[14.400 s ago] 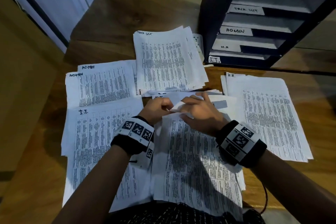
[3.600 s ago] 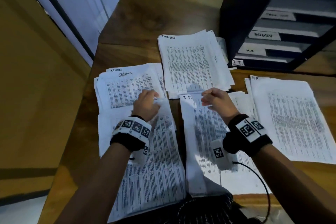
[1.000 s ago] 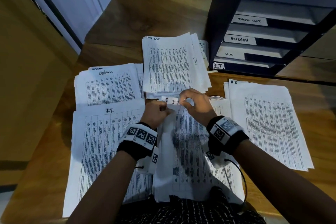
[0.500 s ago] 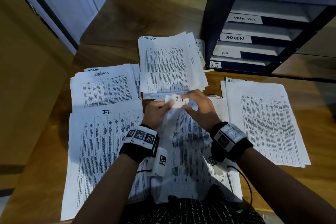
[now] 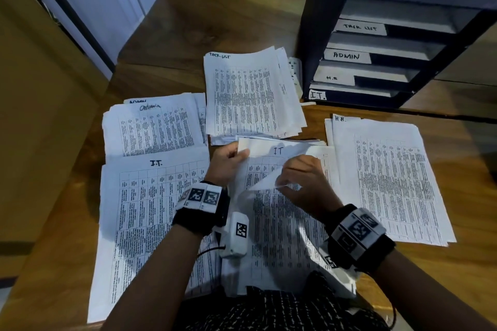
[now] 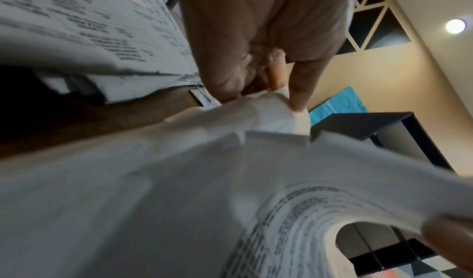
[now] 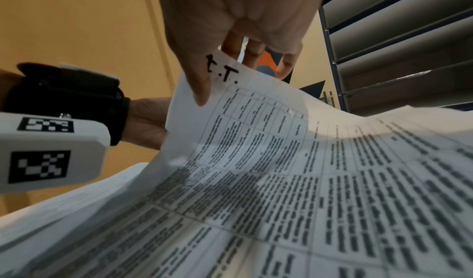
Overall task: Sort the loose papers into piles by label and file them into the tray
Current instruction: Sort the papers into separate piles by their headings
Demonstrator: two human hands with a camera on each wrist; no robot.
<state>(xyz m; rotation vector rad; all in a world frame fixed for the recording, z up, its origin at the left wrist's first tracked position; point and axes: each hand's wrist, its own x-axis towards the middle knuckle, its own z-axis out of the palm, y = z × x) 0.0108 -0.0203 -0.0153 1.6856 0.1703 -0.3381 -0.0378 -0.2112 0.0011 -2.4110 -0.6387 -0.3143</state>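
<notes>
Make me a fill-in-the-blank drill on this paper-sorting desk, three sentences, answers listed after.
1. The sheet pinched by the right hand is marked ____.
2. The top slot label of the filing tray reads ____.
3. The pile at the far right of the desk is marked ____.

Answers: I.T.; TASK LIST; H.R.

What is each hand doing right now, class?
Left hand: pinches the unsorted stack's top-left corner.
Right hand: pinches a lifted I.T. sheet.

Wooden table (image 5: 215, 16), covered with paper piles marked task list (image 5: 250, 94), admin (image 5: 153, 129), IT (image 5: 145, 217), HR (image 5: 390, 183), black tray rack (image 5: 322, 35) set at far right.
</notes>
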